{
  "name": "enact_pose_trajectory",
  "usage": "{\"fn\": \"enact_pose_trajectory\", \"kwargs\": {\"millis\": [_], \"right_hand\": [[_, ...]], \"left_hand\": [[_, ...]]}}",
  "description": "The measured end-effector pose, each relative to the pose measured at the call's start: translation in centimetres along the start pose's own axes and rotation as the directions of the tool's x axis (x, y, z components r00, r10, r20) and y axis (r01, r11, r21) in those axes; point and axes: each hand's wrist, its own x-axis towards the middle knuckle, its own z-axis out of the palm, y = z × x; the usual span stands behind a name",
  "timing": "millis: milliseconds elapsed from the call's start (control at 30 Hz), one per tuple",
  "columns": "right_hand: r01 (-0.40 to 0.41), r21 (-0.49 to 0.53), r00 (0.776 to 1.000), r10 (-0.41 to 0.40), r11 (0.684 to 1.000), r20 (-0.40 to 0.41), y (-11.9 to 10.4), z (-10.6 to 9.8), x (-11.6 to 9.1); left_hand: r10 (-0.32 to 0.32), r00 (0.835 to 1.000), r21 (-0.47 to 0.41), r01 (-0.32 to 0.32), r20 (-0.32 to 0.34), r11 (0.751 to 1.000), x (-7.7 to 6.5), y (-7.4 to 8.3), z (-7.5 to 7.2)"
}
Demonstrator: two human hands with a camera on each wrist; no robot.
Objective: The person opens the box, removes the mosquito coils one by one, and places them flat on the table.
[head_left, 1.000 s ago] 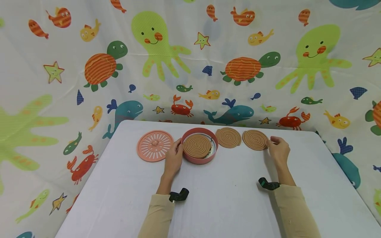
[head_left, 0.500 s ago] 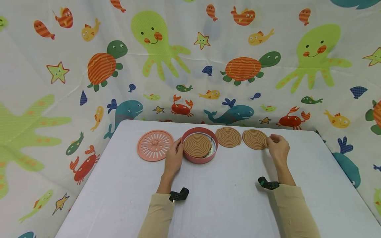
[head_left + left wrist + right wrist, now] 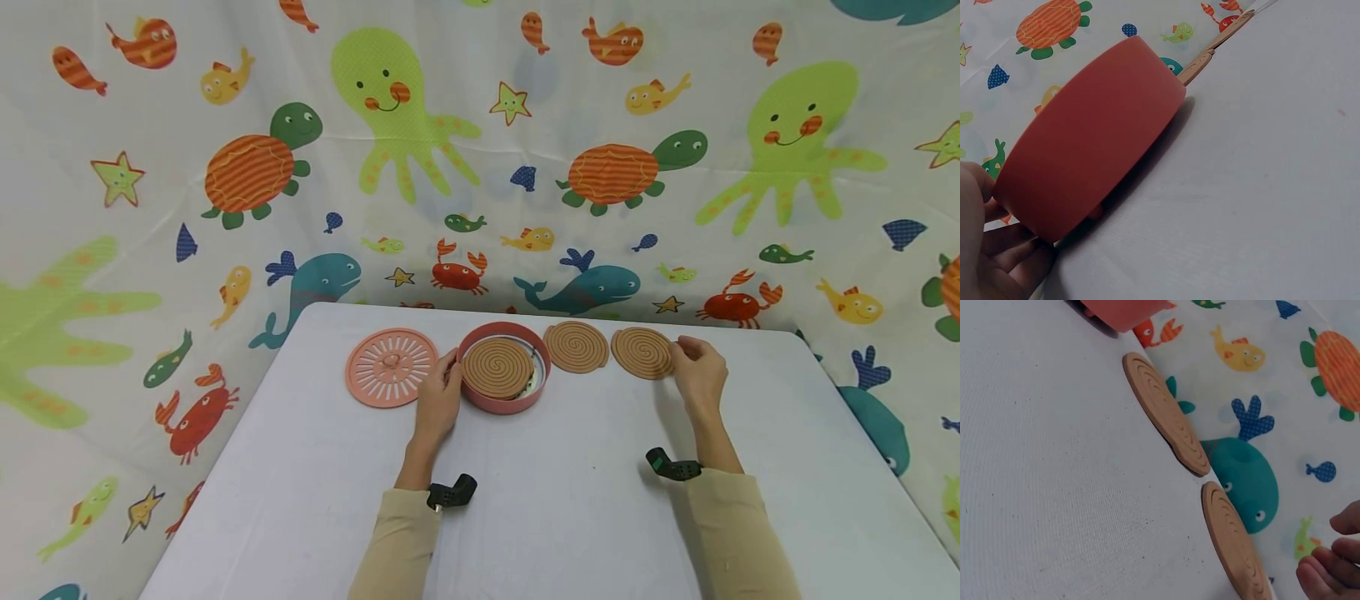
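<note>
Sea animals on a printed cloth (image 3: 480,108) rise right behind the far edge of the white table (image 3: 555,500), and the things stand in a row close to that edge. From the row toward the person, white tabletop stretches wide between the two sleeves (image 3: 396,546), and more of it runs off to both sides.

At the left lies a slotted pink lid (image 3: 391,362), near the red tin (image 3: 504,407). Inside the tin sits a brown spiral coil (image 3: 497,367), pushed toward the left, so a sliver of pale patterned interior shows at its right. The left hand (image 3: 438,396) grips the tin's left side, thumb near the rim and fingers against the wall.

Right of the tin come the middle coil (image 3: 576,347) and the right-hand coil (image 3: 642,352), separate, just beside each other. The right hand (image 3: 701,375) is at the latter's outer edge, fingers loosely bent with nothing between them.

From the left wrist, the tin's wall hides its inside; what lies beneath the coil there I can't make out. The right wrist view cuts off the right-hand coil at the bottom and that hand at the side.
</note>
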Motion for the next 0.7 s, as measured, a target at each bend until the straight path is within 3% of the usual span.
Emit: {"fn": "enact_pose_trajectory", "kwargs": {"millis": [700], "right_hand": [[0.074, 0.073, 0.997, -0.075, 0.995, -0.001, -0.3, 0.1, -1.7]], "left_hand": [[0.002, 1.0, 0.021, -0.002, -0.019, 1.0, -1.8, -0.3, 0.6]]}}
